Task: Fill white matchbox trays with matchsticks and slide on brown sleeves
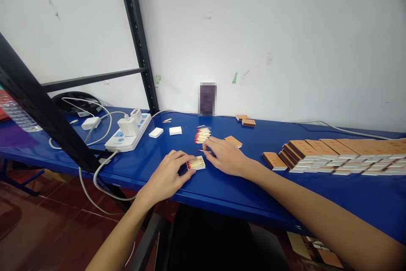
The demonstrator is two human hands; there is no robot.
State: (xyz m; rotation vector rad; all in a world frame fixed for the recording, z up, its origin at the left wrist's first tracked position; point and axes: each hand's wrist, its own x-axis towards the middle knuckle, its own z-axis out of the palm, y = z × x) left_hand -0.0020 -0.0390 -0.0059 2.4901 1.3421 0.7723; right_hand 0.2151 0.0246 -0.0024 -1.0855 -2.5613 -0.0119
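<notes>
My left hand (169,174) grips an open matchbox tray (197,163) filled with red-tipped matches, steadying it on the blue table (222,190). Just to its right, my right hand (223,156) rests on the table with its fingertips pinched on a single match (203,151). Behind the hands lies a loose pile of matches (202,135). An orange matchbox sleeve (233,140) lies just beyond my right hand.
Rows of stacked matchboxes (336,157) fill the right of the table. White trays (175,130), a power strip with chargers (128,132) and cables sit at the left. A black shelf post (138,38) rises behind. Two boxes (245,120) lie by the wall.
</notes>
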